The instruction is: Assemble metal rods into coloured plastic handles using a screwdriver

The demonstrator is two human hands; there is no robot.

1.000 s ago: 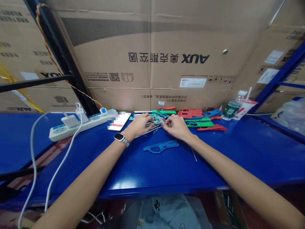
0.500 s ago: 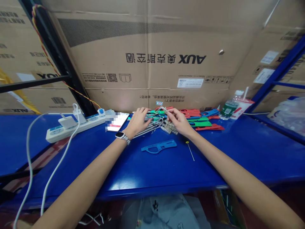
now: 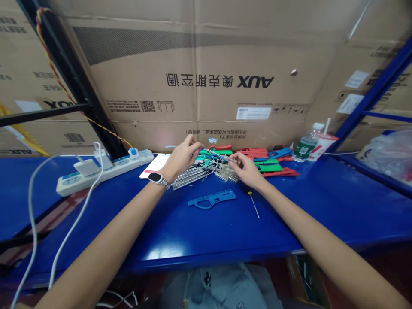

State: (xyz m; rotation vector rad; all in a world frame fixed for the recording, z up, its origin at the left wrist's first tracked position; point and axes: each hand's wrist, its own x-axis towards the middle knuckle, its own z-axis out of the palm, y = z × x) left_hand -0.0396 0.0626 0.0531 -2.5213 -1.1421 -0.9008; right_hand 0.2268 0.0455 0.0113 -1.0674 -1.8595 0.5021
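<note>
Head cam: my L hand [image 3: 182,158] pinched on metal rod [image 3: 171,147], end out to left; R hand [image 3: 249,171] clamped on clear pc [image 3: 234,160]; blue handle pc [image 3: 212,199] on worktop [image 3: 225,240], nearer me, btwn 'em.

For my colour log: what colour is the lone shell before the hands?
The shell is blue; head view.
</note>
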